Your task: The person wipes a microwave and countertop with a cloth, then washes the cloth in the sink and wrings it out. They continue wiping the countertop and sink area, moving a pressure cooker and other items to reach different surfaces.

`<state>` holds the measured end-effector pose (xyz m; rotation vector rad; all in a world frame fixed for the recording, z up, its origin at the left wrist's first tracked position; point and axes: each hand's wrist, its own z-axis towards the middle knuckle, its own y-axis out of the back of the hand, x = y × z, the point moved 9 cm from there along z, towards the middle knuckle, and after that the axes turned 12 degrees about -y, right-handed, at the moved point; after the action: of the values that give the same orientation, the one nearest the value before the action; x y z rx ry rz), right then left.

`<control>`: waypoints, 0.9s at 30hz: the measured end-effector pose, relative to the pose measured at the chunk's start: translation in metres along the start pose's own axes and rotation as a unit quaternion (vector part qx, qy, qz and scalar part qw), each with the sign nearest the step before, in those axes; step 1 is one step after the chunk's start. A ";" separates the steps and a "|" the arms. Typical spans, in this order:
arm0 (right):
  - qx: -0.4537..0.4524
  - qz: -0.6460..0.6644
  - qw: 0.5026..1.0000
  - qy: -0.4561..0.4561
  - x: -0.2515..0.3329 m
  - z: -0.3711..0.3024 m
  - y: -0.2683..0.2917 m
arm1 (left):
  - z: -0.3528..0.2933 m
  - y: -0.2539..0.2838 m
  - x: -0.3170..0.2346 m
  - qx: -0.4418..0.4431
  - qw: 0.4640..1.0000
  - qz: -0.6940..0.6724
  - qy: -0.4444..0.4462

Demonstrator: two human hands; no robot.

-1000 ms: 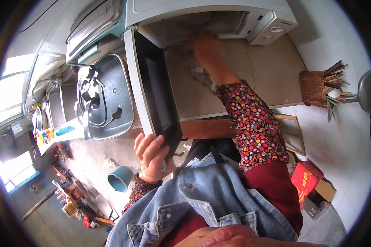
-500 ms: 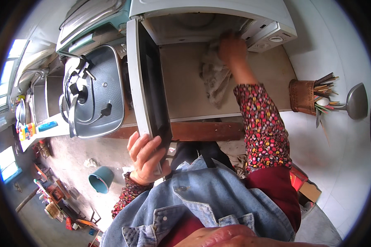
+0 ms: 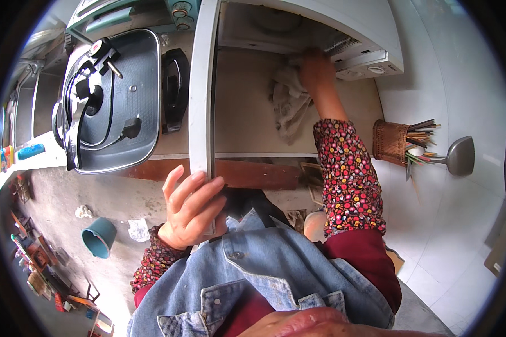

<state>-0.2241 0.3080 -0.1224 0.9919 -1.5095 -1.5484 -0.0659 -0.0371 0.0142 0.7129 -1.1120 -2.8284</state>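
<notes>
A white microwave (image 3: pixel 357 19) stands on the counter in front of me with its door (image 3: pixel 203 106) swung open toward me. My left hand (image 3: pixel 191 209) is on the near end of the door's edge, fingers curled against it and the thumb side hidden behind. At the microwave's opening, low on the right and beside the control panel (image 3: pixel 371 66), my right hand (image 3: pixel 319 73) is closed on a damp-looking grey cloth (image 3: pixel 288 109). The cloth hangs down over the counter's surface. My right fingertips are partly hidden in shadow.
Left of the door sits a square electric pan (image 3: pixel 129 84) holding a black power cord, near its dark glass-like lid (image 3: pixel 175 90). A woven holder (image 3: pixel 389 141) of chopsticks and a grey spatula (image 3: pixel 460 156) are at the right wall. A teal bucket (image 3: pixel 99 237) stands on the floor.
My view has shifted, and the door now appears more edge-on. My right hand with the cloth stays at the microwave's lower right opening. My left hand remains on the door's edge.
</notes>
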 end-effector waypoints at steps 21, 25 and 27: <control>-0.068 0.085 0.962 -0.251 -0.258 -0.132 -0.040 | 0.202 -0.196 -0.039 0.087 0.974 0.117 -0.175; -0.100 0.078 0.961 -0.245 -0.242 -0.130 -0.029 | 0.268 -0.221 -0.009 0.060 0.974 0.182 -0.117; -0.117 0.065 0.961 -0.241 -0.244 -0.130 -0.026 | 0.289 -0.229 0.002 0.052 0.972 0.203 -0.104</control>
<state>-0.0028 0.4744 -0.1424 0.3836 -1.6187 -1.9067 -0.1563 0.3181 0.0500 0.1626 -1.2688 -2.5475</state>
